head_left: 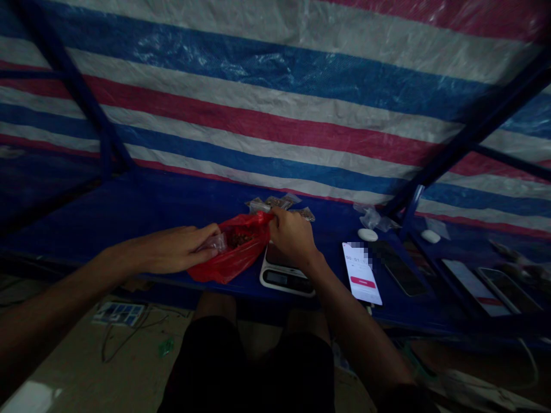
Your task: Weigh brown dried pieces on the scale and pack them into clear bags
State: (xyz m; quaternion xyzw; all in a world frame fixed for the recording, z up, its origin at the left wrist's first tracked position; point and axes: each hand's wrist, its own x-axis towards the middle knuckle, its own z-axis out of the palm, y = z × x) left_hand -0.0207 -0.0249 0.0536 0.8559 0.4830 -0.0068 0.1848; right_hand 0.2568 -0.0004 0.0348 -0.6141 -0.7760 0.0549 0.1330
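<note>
My left hand [176,249] grips a small clear plastic bag [215,242] at the side of a red plastic bag [221,261]. The small bag's end reaches toward the red bag's open mouth. Inside the red bag lies a heap of brown granular material [239,238]. My right hand [293,238] pinches the red bag's upper rim. Below that hand stands a white digital kitchen scale [282,276], partly hidden by my wrist. Behind the hands lie several small filled packets [279,202] on the blue table [142,203].
A lit smartphone [361,272] and a dark phone [398,267] lie right of the scale, with more phones [486,287] farther right. Two white round objects [367,234] and a clear bag [370,218] sit beyond. A striped tarp [258,109] and blue metal frame bars [473,137] rise behind.
</note>
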